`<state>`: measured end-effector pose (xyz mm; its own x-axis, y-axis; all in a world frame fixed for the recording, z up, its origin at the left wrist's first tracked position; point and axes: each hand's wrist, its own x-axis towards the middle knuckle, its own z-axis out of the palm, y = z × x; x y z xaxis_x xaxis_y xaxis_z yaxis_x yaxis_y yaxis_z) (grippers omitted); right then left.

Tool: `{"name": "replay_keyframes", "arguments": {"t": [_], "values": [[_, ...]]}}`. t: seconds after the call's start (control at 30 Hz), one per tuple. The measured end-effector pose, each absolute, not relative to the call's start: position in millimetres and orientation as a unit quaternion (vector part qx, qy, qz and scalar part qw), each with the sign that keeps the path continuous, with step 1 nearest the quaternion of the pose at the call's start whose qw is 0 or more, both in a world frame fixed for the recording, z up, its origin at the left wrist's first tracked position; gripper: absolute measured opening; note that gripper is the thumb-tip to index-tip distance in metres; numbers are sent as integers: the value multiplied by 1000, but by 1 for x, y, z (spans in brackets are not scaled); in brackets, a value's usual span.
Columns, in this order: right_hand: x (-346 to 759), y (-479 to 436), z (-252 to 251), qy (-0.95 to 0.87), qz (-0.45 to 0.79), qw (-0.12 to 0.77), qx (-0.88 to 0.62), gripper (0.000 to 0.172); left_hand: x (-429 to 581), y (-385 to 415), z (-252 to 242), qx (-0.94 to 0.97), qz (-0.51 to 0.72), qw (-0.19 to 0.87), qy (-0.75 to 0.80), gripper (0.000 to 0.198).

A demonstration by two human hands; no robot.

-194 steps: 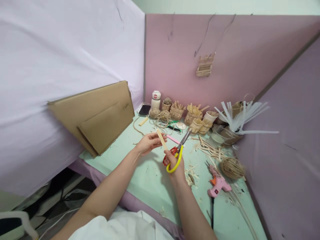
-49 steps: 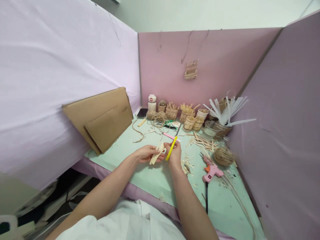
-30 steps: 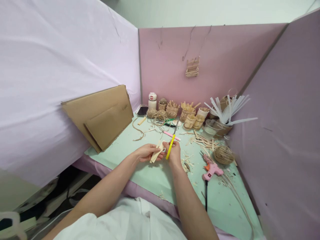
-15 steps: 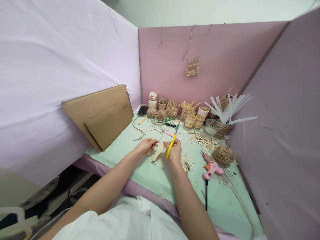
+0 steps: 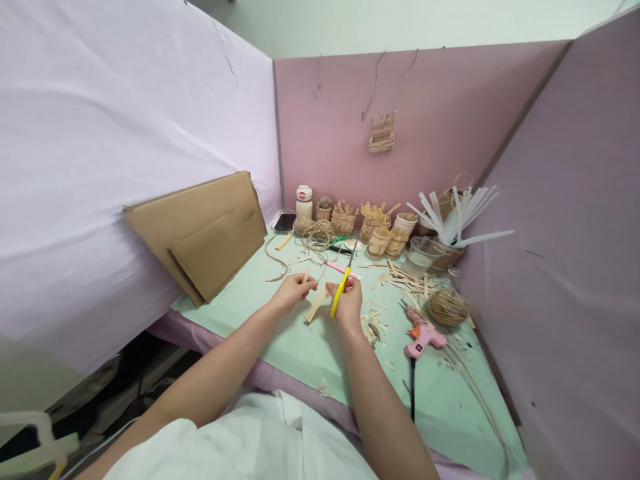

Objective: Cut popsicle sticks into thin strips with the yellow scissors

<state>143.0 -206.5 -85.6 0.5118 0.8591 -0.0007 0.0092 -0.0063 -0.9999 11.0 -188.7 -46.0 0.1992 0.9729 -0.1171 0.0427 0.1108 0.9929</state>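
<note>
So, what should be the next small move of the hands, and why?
Probably lay the pale strip from the left hand onto the table: the right hand holds both the scissors and a second strip, so a freed left hand could take that strip and leave the scissors easier to use.

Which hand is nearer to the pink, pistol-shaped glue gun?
The right hand: it is left of the glue gun; the left hand is farther away on that side.
</note>
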Motion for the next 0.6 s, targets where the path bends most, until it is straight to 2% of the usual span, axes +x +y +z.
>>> {"name": "replay_keyframes", "arguments": {"t": [0.37, 0.6], "values": [[149, -207, -83, -310, 381, 660, -569, 21, -20, -160, -31, 457, 540, 529, 469, 26], [147, -210, -73, -303, 421, 678, -520, 17, 6, -156, -18, 493, 439, 604, 447, 31]]}}
